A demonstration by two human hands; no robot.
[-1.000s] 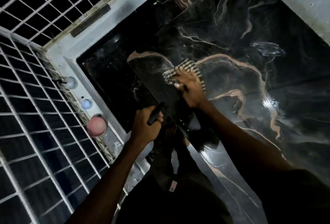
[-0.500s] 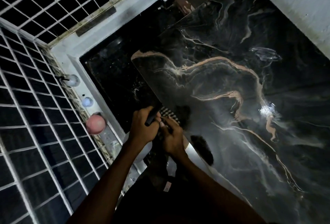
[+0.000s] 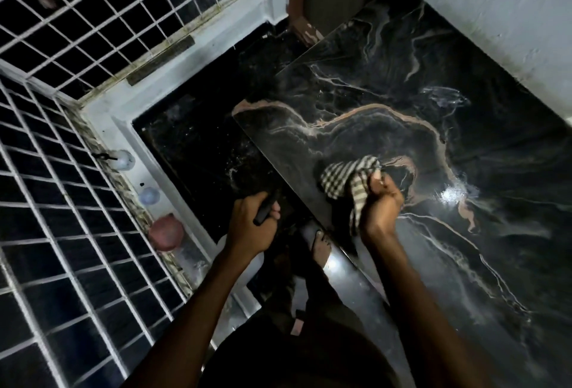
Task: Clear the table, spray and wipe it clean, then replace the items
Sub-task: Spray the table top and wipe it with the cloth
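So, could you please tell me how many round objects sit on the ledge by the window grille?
3, in a row: pale one farthest, bluish one in the middle, pink one nearest.

**No readable text**

Nothing I can read here: no words, brands, nos. or signs on the table (image 3: 402, 109), the cloth (image 3: 346, 177) I'm holding, or the window grille (image 3: 93, 16). Small tag (image 3: 297, 327) near my feet is too dark & blurred to make out.
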